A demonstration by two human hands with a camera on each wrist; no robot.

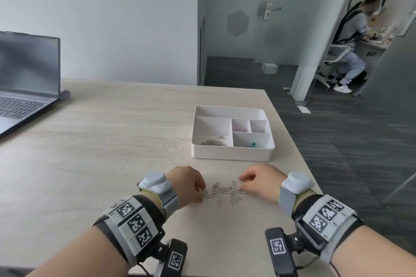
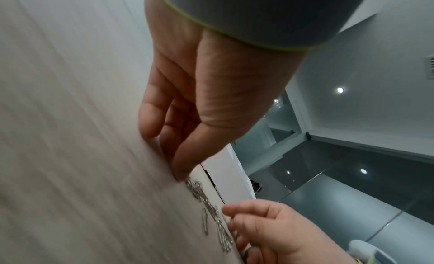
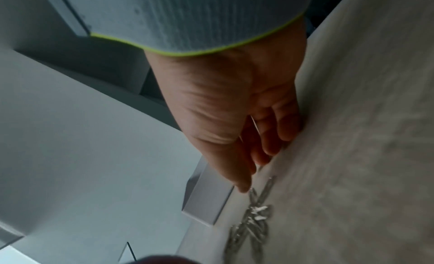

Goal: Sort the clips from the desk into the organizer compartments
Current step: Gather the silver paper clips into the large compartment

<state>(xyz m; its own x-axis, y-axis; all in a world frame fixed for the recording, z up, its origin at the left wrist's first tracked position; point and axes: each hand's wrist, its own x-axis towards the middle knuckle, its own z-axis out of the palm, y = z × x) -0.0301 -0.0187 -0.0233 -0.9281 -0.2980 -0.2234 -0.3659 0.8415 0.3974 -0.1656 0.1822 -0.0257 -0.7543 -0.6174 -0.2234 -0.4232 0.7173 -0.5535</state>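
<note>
worktop (image 1: pixel 117 132): pale wood grain, carries everything listed below.
loose clips (image 1: pixel 225 191): silver wire paper clips, scattered in a small heap at the near edge, between the two hands; also seen in the left wrist view (image 2: pixel 211 210) and, blurred, in the right wrist view (image 3: pixel 253 219).
organizer (image 1: pixel 231 153): white tray, five compartments, set beyond the heap toward the right edge of the worktop.
sorted clips (image 1: pixel 213 142): silver pile lying in the large near-left compartment.
teal item (image 1: pixel 253 144): small, in the near-right compartment; type cannot be told.
other compartments: long rear one and two small middle ones, contents not discernible.
left hand (image 1: pixel 186 183): fingers curled downward, tips touching the worktop at the left end of the heap; a pinched clip cannot be confirmed in either view (image 2: pixel 202 101).
right hand (image 1: pixel 261 181): fingers bent, tips at the right end of the heap, thumb and forefinger close together; whether a clip is held cannot be told, wrist view (image 3: pixel 237 123) too blurred.
hands, relative: apart, one on each side of the heap.
writing: no readable text or brand found; only black-and-white square code markers (image 1: pixel 132 222) are seen on the wrist rigs.
laptop (image 1: pixel 22 83): open, dark screen, far left.
background: a second person (image 1: pixel 351 38) is seated at another desk through a doorway.
</note>
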